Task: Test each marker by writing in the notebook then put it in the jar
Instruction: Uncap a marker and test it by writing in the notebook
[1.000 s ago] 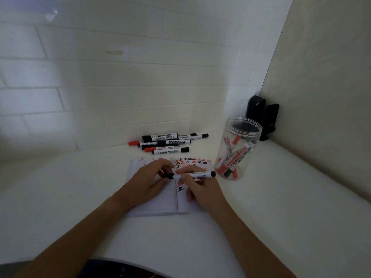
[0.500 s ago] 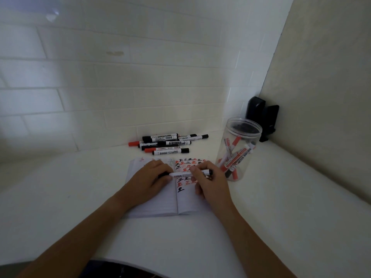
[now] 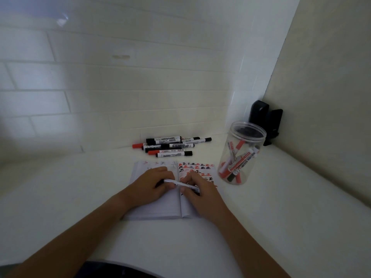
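Note:
An open notebook (image 3: pixel 156 209) lies on the white counter, its right page (image 3: pixel 202 167) filled with rows of red and black test marks. Over it I hold one white-barrelled marker (image 3: pixel 180 183) with both hands. My left hand (image 3: pixel 148 187) pinches its left end, where a dark cap end shows between the fingers. My right hand (image 3: pixel 200 191) grips the barrel's right part and hides that end. A clear open jar (image 3: pixel 246 135) to the right holds several red and black markers. Several more markers (image 3: pixel 170 146) lie in a pile by the back wall.
A black object (image 3: pixel 265 121) stands in the corner behind the jar. A tiled wall closes the back and a plain wall (image 3: pixel 325 97) closes the right side. The counter's front edge (image 3: pixel 120 261) runs close to my body.
My right hand slid along the barrel, covering the black right end, then dropped lower over the page. The marker now slants down to the right. My left hand stayed at the left end.

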`<control>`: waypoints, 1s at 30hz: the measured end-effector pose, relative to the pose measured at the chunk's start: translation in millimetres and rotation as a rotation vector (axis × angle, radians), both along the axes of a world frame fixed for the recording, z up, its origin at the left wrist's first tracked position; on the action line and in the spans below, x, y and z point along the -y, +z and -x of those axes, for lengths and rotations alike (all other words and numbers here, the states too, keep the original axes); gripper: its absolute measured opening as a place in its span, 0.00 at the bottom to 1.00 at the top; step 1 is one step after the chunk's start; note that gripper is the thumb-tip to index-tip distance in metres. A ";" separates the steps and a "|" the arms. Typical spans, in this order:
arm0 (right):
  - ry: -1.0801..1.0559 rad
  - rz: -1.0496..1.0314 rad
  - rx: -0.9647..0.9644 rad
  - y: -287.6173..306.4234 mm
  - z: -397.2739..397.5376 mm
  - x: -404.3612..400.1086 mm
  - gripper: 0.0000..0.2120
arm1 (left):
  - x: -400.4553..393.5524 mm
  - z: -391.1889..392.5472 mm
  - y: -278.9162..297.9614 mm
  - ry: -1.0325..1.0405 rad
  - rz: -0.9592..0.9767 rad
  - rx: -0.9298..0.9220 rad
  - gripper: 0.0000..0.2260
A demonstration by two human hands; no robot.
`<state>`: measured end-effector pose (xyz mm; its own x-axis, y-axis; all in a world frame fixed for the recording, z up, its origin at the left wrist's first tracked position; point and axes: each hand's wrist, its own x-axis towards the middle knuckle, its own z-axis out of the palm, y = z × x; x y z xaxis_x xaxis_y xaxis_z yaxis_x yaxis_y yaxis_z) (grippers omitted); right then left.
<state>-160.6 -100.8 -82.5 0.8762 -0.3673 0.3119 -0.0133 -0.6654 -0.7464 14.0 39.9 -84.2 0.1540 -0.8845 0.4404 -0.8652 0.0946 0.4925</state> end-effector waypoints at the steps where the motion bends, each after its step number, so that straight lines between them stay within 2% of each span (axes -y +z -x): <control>1: -0.001 0.007 0.002 -0.3 -0.9 -0.9 0.02 | 0.0 -0.2 -0.2 0.001 -0.001 0.001 0.11; 15: -0.019 0.030 -0.033 -2.9 -3.4 -2.8 0.01 | 0.1 0.4 -5.5 0.023 0.021 0.039 0.13; 19: -0.099 -0.083 -0.082 9.1 -3.8 -1.8 0.04 | 1.8 5.0 -2.1 0.092 0.024 0.003 0.06; 20: -0.133 -0.125 -0.075 14.5 -2.8 -0.7 0.05 | 1.1 6.4 -1.5 0.121 0.041 -0.028 0.11; 22: -0.197 -0.191 0.010 29.7 1.4 1.5 0.05 | -0.3 5.2 -3.8 0.173 0.069 -0.073 0.25; 24: -0.285 -0.169 0.168 52.1 9.0 5.1 0.07 | 0.0 2.7 -7.6 0.236 0.045 -0.033 0.30; 27: -0.443 -0.090 0.432 97.3 24.6 12.4 0.06 | 2.0 -0.3 -10.9 0.297 -0.100 0.174 0.24; 30: -0.552 -0.002 0.671 139.8 41.2 26.5 0.08 | 3.3 0.9 -11.4 0.283 -0.153 0.250 0.22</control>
<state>-201.8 -127.3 57.3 0.2033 -0.6870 0.6976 0.1097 -0.6920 -0.7135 13.1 36.6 -95.7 0.3060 -0.8808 0.3614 -0.9412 -0.2228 0.2539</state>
